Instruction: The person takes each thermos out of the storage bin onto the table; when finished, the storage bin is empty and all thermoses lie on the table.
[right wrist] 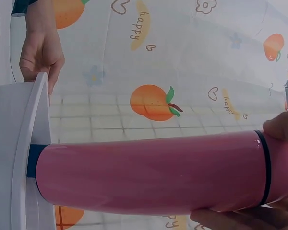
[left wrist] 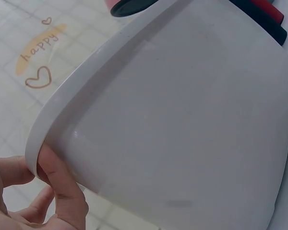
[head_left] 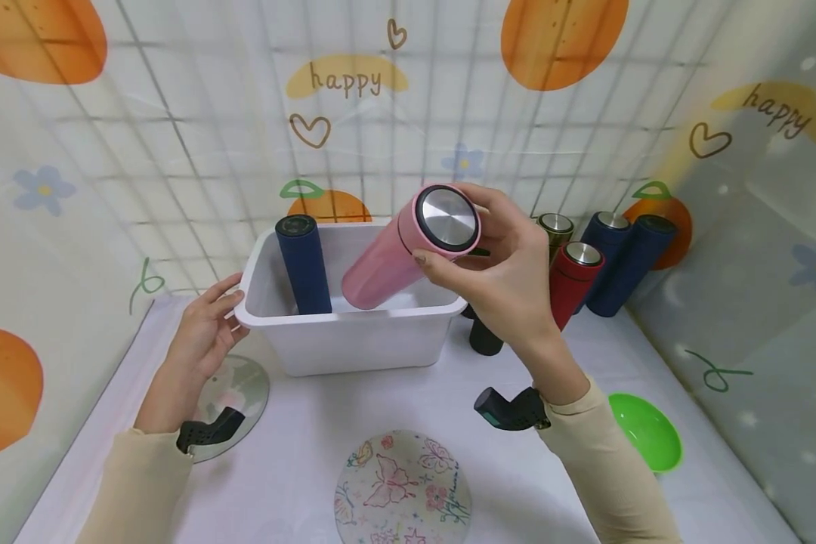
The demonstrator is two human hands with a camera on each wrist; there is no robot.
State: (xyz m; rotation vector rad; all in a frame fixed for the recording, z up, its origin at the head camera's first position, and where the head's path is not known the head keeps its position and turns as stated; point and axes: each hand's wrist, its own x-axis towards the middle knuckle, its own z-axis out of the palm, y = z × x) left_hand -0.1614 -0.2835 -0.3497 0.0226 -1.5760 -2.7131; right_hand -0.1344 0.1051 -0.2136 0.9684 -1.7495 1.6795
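My right hand point(head_left: 513, 276) grips a pink thermos flask point(head_left: 384, 264) near its silver-topped lid, thumb on one side and fingers on the other. The flask is tilted, its base lower and to the left, over the opening of a white plastic bin point(head_left: 363, 347). Inside the bin's left part a dark blue thermos flask point(head_left: 304, 264) stands leaning against the wall. At the bin's left end, my left hand point(head_left: 204, 329) pinches the rim; the left wrist view shows finger and thumb point(left wrist: 62, 184) on either side of that edge.
Right of the bin stand a red flask point(head_left: 571, 283), two blue flasks point(head_left: 635, 264), a greenish-gold one point(head_left: 555, 224) and a black object point(head_left: 486, 338). A green bowl point(head_left: 646, 434) lies at the right, a butterfly-patterned disc point(head_left: 403, 487) in front, and a round plate point(head_left: 248, 385) under the left forearm.
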